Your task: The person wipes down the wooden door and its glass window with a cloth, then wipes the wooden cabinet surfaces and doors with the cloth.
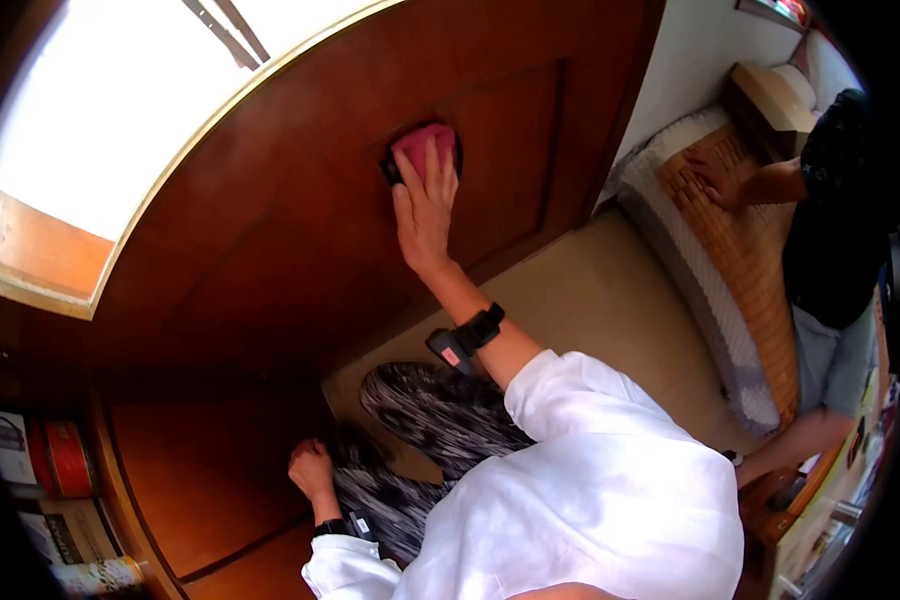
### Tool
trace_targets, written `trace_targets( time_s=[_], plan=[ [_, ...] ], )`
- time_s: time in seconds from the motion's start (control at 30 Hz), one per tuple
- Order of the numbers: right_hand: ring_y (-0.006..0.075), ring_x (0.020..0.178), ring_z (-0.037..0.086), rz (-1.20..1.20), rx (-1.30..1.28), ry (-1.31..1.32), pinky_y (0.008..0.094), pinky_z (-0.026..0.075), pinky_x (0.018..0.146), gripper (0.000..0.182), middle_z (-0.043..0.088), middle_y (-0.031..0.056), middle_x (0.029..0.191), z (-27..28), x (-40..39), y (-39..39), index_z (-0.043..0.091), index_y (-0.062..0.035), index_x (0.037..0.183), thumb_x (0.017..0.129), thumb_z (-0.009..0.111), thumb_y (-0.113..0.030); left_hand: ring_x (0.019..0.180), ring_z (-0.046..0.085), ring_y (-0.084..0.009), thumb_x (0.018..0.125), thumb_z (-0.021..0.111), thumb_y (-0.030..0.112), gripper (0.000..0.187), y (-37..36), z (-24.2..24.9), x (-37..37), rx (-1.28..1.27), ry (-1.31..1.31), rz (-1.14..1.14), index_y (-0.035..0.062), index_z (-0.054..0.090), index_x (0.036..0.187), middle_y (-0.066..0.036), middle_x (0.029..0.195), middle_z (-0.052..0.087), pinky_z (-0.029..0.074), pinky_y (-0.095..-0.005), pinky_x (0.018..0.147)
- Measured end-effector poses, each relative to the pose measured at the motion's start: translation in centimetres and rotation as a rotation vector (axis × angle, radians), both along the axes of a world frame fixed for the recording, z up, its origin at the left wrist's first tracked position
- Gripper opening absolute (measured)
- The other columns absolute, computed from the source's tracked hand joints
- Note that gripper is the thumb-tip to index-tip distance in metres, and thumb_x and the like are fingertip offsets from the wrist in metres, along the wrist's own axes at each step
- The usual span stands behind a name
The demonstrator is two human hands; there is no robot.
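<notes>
A pink cloth [428,150] lies against the dark reddish-brown wooden door panel [370,80], over a dark recessed or round fitting. My right hand [430,205] presses on the cloth with its fingers over it, the arm reaching up. At lower left, my left hand [312,468] is lowered beside my patterned trousers, in front of a brown wooden cabinet [200,460]. Its fingers are curled, and no object shows in them. Both wrists carry black straps with small devices.
A bright window or mirror with a pale frame [170,185] fills the upper left. Shelves with boxes and a red roll [68,458] stand at lower left. Another person in dark top [830,220] leans a hand on a bed [710,250] at right. Cluttered table [820,520] at lower right.
</notes>
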State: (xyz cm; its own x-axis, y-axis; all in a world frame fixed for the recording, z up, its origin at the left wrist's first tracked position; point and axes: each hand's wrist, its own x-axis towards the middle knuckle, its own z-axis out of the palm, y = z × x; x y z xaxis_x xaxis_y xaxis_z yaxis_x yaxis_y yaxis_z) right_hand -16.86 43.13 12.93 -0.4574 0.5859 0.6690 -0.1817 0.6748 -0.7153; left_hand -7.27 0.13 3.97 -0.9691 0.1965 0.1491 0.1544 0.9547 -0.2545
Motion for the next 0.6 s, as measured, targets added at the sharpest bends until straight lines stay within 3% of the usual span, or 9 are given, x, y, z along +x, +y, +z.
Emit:
trace_targets(
  time_s=[0.13,0.3,0.43,0.6],
  plan=[
    [0.0487,0.139,0.015,-0.052,-0.109,0.041,0.0594,0.014,0.111,0.043,0.015,0.0217,0.155,-2.3,-0.6,1.0,0.045,-0.0091,0.14,0.099,0.044,-0.022,0.073,0.064,-0.0303,0.085,0.057,0.023,0.019,-0.5,0.1,0.6,0.005,0.035,-0.023,0.0075,0.064,0.075,-0.011,0.077,0.064,0.052,-0.0419,0.064],
    [0.048,0.14,0.014,-0.285,-0.026,0.188,0.0584,0.016,0.111,0.042,0.019,0.0207,0.154,1.6,-0.3,8.6,0.045,-0.0096,0.139,0.097,0.047,-0.018,0.073,0.064,-0.0305,0.085,0.058,0.023,0.019,-1.1,-0.1,1.0,0.021,0.046,0.008,0.0076,0.064,0.075,-0.011,0.078,0.064,0.052,-0.0424,0.064],
    [0.0444,0.14,0.018,-0.321,-0.009,0.259,0.0534,0.019,0.112,0.04,0.023,0.0202,0.152,0.7,0.6,14.5,0.046,-0.0096,0.136,0.098,0.047,-0.02,0.074,0.064,-0.0306,0.086,0.057,0.023,0.019,-1.9,-0.3,1.1,0.014,0.039,0.016,0.0078,0.065,0.077,-0.011,0.077,0.064,0.052,-0.0426,0.064],
    [0.0441,0.138,0.023,-0.408,0.013,0.319,0.0491,0.021,0.113,0.041,0.024,0.021,0.152,-0.4,-0.6,14.0,0.045,-0.0093,0.137,0.098,0.047,-0.02,0.075,0.063,-0.0307,0.086,0.058,0.023,0.019,-1.5,-0.1,1.5,0.061,0.081,0.005,0.0075,0.064,0.077,-0.011,0.078,0.064,0.051,-0.0424,0.066]
  ],
)
